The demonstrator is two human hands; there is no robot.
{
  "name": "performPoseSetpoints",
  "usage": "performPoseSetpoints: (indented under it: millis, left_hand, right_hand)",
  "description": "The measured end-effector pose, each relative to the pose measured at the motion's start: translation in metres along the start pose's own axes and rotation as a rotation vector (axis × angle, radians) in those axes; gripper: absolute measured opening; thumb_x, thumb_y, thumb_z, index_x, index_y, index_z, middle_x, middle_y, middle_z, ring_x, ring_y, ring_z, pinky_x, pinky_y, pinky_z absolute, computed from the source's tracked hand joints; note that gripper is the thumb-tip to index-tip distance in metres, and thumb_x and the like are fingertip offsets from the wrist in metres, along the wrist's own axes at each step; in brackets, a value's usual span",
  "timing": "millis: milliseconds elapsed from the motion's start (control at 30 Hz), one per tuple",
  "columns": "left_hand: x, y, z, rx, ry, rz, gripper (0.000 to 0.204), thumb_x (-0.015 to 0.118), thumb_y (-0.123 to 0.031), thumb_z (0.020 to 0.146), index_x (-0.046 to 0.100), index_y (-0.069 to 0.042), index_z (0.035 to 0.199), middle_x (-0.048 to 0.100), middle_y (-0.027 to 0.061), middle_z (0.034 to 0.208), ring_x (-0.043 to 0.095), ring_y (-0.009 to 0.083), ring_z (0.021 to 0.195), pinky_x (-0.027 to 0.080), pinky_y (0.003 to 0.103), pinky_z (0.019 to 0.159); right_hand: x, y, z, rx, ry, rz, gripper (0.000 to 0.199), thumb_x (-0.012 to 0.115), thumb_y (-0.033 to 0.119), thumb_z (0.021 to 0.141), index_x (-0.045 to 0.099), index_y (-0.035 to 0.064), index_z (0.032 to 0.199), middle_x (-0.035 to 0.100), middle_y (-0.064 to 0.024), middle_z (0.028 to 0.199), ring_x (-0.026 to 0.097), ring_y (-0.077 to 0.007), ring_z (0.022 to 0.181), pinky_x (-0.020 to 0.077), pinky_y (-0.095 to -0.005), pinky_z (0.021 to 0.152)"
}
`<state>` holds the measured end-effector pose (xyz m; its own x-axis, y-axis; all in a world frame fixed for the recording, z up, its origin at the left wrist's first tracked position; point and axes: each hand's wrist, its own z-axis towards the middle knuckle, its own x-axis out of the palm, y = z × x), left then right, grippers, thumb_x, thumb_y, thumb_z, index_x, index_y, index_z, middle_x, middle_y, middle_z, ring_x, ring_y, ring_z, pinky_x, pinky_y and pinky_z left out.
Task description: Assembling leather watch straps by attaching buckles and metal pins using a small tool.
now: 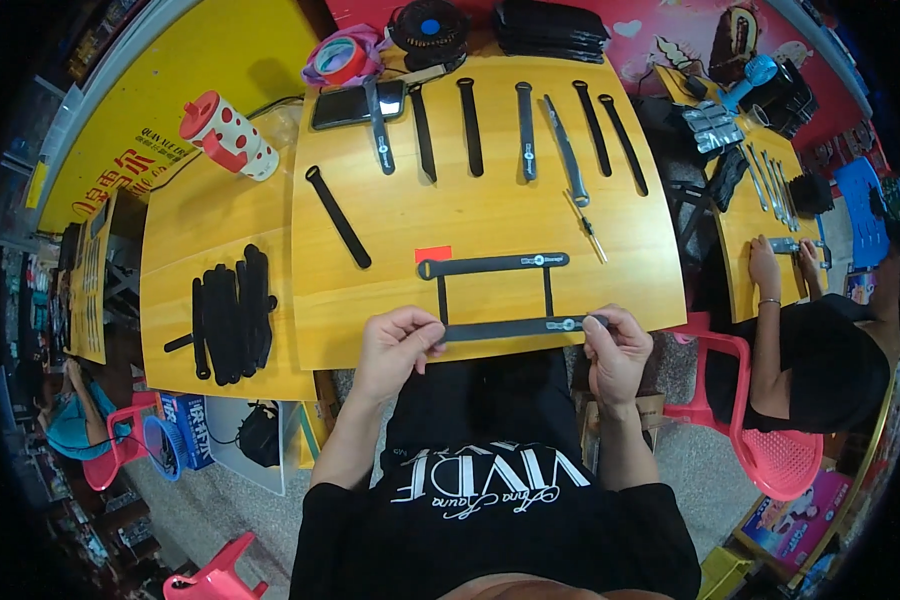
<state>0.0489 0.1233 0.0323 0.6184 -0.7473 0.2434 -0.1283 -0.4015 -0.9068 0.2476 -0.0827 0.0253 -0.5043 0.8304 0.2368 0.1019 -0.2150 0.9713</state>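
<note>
Strap (pixel 510 329) pinched at its two ends by left hand (pixel 398 348) and right hand (pixel 618 354), probably to keep it taut

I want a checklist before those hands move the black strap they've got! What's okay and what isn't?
1. Left hand pinching one end: ok.
2. Right hand pinching the other end: ok.
3. Held strap stretched straight: ok.
4. Left thin strip firmly fastened to it: cannot tell.
5. Slim tool clear of both hands: ok, it lies farther up the table.
</note>
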Motion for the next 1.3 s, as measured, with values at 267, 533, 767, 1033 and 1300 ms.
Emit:
performPoseSetpoints:
  millis: [267, 533, 767, 1033, 1300]
  left_hand:
    - [-0.005, 0.007, 0.036, 0.136, -0.209, 0.079, 0.007, 0.063, -0.003, 0.093, 0.068, 0.000, 0.096, 0.067, 0.0030, 0.080, 0.059, 0.0046, 0.067, 0.044, 0.017, 0.052]
    - [-0.004, 0.013, 0.050, 0.211, -0.391, 0.133, 0.007, 0.067, -0.003, 0.091, 0.068, 0.000, 0.097, 0.065, 0.0000, 0.080, 0.056, 0.0034, 0.065, 0.042, 0.017, 0.050]
    - [-0.001, 0.015, 0.054, 0.208, -0.473, 0.183, 0.009, 0.068, -0.001, 0.089, 0.069, 0.001, 0.098, 0.065, 0.0010, 0.081, 0.056, 0.0046, 0.064, 0.044, 0.018, 0.053]
    - [0.001, 0.016, 0.056, 0.217, -0.527, 0.253, 0.009, 0.068, 0.001, 0.088, 0.070, 0.002, 0.097, 0.065, 0.0014, 0.080, 0.056, 0.0052, 0.064, 0.047, 0.019, 0.056]
    - [0.003, 0.016, 0.057, 0.195, -0.536, 0.269, 0.009, 0.067, 0.002, 0.089, 0.070, 0.002, 0.097, 0.065, 0.0013, 0.080, 0.055, 0.0050, 0.063, 0.045, 0.018, 0.056]
  right_hand:
    - [0.018, -0.011, 0.039, 0.153, 0.062, -0.212, 0.014, 0.065, -0.002, 0.089, 0.068, -0.0040, 0.103, 0.062, -0.0026, 0.086, 0.055, -0.0045, 0.068, 0.0426, -0.0185, 0.056]
    - [0.022, -0.031, 0.068, -0.152, 0.087, -0.457, 0.008, 0.067, -0.007, 0.083, 0.066, -0.0040, 0.090, 0.057, -0.0043, 0.075, 0.051, -0.0078, 0.062, 0.0382, -0.0207, 0.055]
    - [0.022, -0.033, 0.073, -0.197, 0.099, -0.589, 0.009, 0.063, -0.010, 0.082, 0.063, -0.0030, 0.087, 0.054, -0.0036, 0.071, 0.048, -0.0060, 0.056, 0.0344, -0.0209, 0.049]
    - [0.025, -0.033, 0.074, -0.242, 0.057, -0.659, 0.012, 0.064, -0.011, 0.080, 0.057, -0.0006, 0.081, 0.053, -0.0036, 0.069, 0.049, -0.0055, 0.052, 0.0345, -0.0204, 0.046]
    - [0.026, -0.036, 0.071, -0.217, 0.008, -0.680, 0.013, 0.067, -0.010, 0.080, 0.058, -0.0004, 0.082, 0.056, -0.0017, 0.075, 0.047, -0.0027, 0.057, 0.0353, -0.0181, 0.050]
